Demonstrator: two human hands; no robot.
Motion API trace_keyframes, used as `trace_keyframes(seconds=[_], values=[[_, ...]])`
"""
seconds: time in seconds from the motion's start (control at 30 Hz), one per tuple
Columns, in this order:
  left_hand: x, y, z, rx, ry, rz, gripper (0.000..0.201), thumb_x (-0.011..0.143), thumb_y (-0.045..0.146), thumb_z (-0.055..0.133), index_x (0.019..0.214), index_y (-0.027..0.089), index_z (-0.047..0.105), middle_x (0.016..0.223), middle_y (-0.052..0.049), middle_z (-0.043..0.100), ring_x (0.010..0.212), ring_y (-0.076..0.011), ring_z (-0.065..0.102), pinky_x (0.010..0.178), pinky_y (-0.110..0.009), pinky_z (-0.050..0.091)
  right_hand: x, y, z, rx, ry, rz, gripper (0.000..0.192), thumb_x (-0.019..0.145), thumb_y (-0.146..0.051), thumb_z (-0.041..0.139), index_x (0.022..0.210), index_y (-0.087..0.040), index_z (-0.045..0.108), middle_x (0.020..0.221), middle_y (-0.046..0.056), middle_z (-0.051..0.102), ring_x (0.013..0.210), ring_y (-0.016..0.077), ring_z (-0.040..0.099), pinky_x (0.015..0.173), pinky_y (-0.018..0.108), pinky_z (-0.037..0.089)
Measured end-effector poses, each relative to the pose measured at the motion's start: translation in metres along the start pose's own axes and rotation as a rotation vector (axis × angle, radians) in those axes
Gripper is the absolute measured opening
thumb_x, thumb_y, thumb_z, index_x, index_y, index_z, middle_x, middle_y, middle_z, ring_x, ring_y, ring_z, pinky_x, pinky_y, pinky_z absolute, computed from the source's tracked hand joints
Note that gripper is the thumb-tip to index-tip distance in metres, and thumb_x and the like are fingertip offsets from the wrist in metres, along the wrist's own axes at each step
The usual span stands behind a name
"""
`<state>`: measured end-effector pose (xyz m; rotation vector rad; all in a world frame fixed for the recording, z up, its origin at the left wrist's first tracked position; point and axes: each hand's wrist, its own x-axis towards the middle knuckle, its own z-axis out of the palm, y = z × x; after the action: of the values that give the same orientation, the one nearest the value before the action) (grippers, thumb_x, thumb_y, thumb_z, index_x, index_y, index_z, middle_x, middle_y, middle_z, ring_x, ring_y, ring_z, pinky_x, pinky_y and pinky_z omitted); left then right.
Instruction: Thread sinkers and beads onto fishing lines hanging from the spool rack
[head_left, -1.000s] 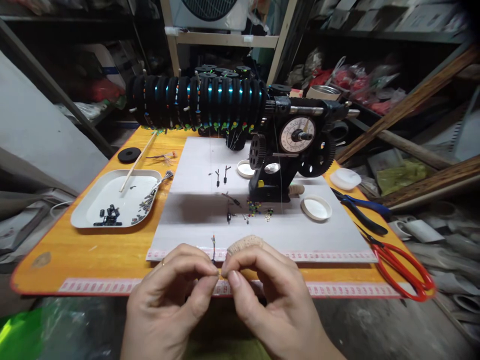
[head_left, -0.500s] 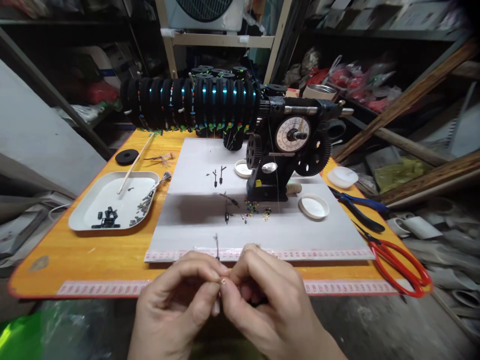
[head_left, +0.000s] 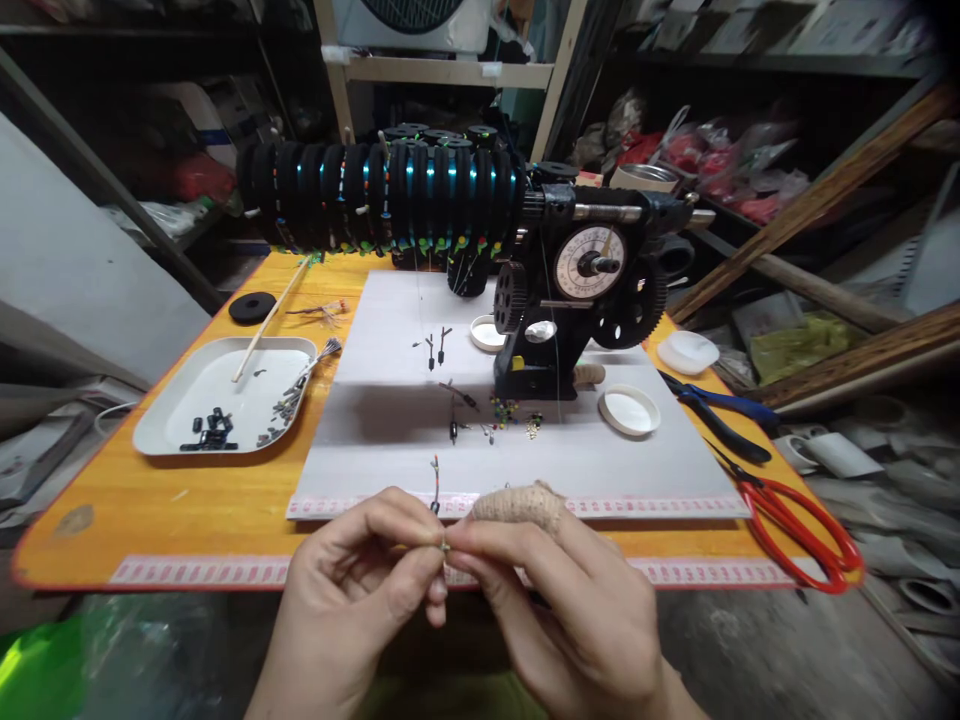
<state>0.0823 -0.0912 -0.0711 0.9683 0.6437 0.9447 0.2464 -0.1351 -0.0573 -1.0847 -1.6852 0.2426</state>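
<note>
My left hand (head_left: pixel 360 575) pinches a tiny brass-coloured piece (head_left: pixel 445 547) between thumb and index finger; it is too small to name exactly. From the other side my right hand (head_left: pixel 577 600) holds the same piece with its fingertips. One right finger wears a tan knitted cover (head_left: pixel 519 504). Just beyond the fingertips is a thin dark stem with a black sleeve (head_left: pixel 436 486). Farther up the white board (head_left: pixel 360 470) lie similar small stems (head_left: pixel 441 348), coloured beads (head_left: pixel 504 408) and a little pile of brass-coloured bits (head_left: pixel 534 427).
A black winding machine with a dial (head_left: pixel 589 262) and a row of line spools (head_left: pixel 382 195) stands at the back. At left is a white tray (head_left: pixel 154 400) of small black parts. Blue-handled pliers (head_left: pixel 720 420), red scissors (head_left: pixel 806 535) and a round lid (head_left: pixel 630 410) lie at right.
My right index finger has straightened and the thumb has dropped lower, exposing the covered finger. The tiny piece sits slightly higher, between both hands' fingertips.
</note>
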Motion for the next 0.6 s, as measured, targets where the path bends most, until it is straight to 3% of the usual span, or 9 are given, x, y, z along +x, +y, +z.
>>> trace_keyframes(seconds=[0.23,0.47,0.6], values=[[0.009,0.001,0.002,-0.11,-0.012,-0.088,0.01,0.087,0.015,0.072,0.079,0.02,0.069,0.083,0.005,0.066,0.055,-0.0036,0.064,0.054,-0.013,0.054,0.001,0.007,-0.003,0.101,-0.045,0.093,0.014,0.091,-0.002,0.063,0.1,-0.01,0.07,0.083,0.003,0.07,0.077,0.0099,0.067,0.076,0.015,0.055],[0.018,0.017,-0.007,-0.1,-0.227,-0.249,0.012,0.089,0.01,0.068,0.082,0.019,0.07,0.087,0.002,0.066,0.065,-0.0068,0.07,0.063,-0.015,0.055,0.007,0.01,-0.012,0.198,-0.136,0.117,0.014,0.091,-0.002,0.063,0.1,-0.01,0.07,0.087,0.004,0.068,0.081,0.0095,0.066,0.08,0.012,0.054],[0.026,0.023,-0.008,-0.052,-0.236,-0.253,0.008,0.088,0.015,0.071,0.081,0.019,0.07,0.088,0.002,0.065,0.067,-0.0079,0.069,0.065,-0.016,0.055,0.009,0.013,-0.01,0.116,-0.119,0.087,0.017,0.092,-0.001,0.058,0.1,-0.013,0.066,0.086,0.004,0.066,0.08,0.0104,0.065,0.076,0.015,0.054]])
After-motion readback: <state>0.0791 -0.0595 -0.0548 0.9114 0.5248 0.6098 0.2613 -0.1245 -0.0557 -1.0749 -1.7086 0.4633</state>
